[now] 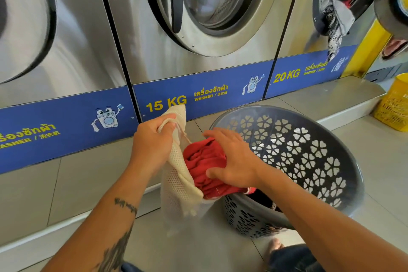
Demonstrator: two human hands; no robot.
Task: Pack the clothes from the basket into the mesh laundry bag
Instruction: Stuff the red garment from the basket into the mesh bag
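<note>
While both hands work at the bag mouth in the lower centre of the frame, findings stand as follows.

Bag point(176, 181): cream mesh, fine open weave, soft and sagging; drawstring hem at the top; hangs just left of the basket, its lower part blurred.
Left hand point(152, 139): fingers clenched around the bunched hem and cord, lifting the bag's upper edge.
Right hand point(231, 159): fingers spread and curled over the garment, thumb pressed against its near side, grasping it.
Garment point(205, 168): red cloth, crumpled in folds; sits in the bag mouth, partly inside the mesh, its lower edge trailing over the basket rim.
Basket point(309, 157): grey plastic, round, walls pierced with clover-shaped holes; tilted toward the bag; dark clothing visible at its bottom under the right forearm.
Washers point(198, 28): brushed steel fronts, round glass doors, blue bands marked 15 KG and 20 KG; upper frame.
Right washer: door open, clothes point(333, 20) hanging out, upper right.
Yellow basket point(393, 104): slotted plastic, right edge.
Floor point(198, 238): pale glossy tiles.
</note>
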